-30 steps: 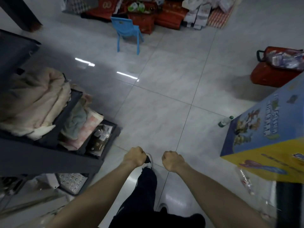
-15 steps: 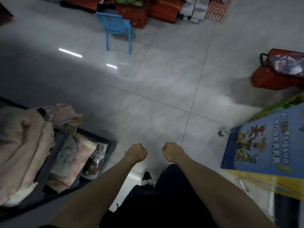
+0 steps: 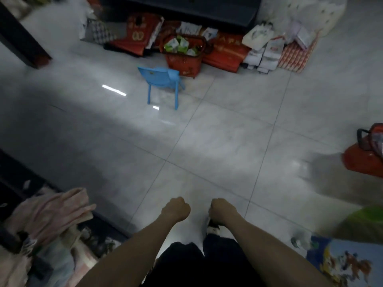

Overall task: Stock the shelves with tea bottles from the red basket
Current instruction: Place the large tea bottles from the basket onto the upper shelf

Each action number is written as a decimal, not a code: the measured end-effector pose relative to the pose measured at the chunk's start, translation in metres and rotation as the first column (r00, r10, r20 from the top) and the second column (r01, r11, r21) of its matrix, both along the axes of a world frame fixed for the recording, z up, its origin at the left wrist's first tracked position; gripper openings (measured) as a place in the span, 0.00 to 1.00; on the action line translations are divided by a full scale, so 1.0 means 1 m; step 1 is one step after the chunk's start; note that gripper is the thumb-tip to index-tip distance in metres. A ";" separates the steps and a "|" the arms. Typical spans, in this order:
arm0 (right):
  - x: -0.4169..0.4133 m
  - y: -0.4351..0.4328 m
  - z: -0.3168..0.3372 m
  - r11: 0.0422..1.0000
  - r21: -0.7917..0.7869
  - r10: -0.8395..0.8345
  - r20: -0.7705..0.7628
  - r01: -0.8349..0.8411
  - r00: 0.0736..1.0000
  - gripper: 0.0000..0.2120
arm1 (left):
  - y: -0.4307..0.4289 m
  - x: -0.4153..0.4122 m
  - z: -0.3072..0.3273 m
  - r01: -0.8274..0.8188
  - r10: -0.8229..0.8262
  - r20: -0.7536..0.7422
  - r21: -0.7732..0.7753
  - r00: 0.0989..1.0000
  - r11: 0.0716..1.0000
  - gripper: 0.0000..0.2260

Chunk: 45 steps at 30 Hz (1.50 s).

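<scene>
With left grip [image 3: 176, 209] and right grip [image 3: 222, 211] clenched and empty, I judge the small blue plastic chair [image 3: 162, 79], just before the red plastic basket [image 3: 183, 61], a trip hazard.

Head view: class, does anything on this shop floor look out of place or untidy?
Yes. Boxes and bags lie heaped on the floor around the red basket instead of on shelves, and a small blue chair stands right in front of it, in the way.
</scene>
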State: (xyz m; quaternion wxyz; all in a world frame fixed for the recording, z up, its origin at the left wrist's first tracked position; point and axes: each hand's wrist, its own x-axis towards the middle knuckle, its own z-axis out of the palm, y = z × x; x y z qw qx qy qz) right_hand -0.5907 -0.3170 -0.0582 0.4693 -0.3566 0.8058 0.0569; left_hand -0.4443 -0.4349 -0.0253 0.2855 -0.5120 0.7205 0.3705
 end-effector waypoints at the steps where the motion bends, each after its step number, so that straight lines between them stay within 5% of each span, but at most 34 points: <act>1: -0.019 -0.015 0.005 1.000 -0.021 0.009 -0.003 -0.010 1.000 0.11 | -0.014 -0.017 0.004 0.006 -0.006 0.002 -0.006 1.000 1.000 0.17; 19: -0.236 -0.319 0.000 0.997 -0.081 -0.022 -0.036 0.019 0.999 0.18 | -0.312 -0.238 -0.016 -0.074 0.076 -0.049 0.046 0.996 0.996 0.12; 23: -0.273 -0.402 0.001 0.995 -0.070 -0.066 -0.016 0.064 0.998 0.13 | -0.394 -0.272 -0.016 -0.064 0.067 -0.025 0.095 0.997 0.993 0.14; 35: -0.423 -0.584 0.005 0.991 -0.068 -0.118 -0.009 0.118 0.993 0.15 | -0.577 -0.419 -0.014 0.042 -0.042 0.024 0.007 0.999 0.999 0.16; 45: -0.580 -0.719 -0.001 0.997 -0.071 -0.031 0.044 0.034 0.999 0.14 | -0.710 -0.572 -0.003 -0.056 0.058 0.068 -0.032 0.996 0.998 0.16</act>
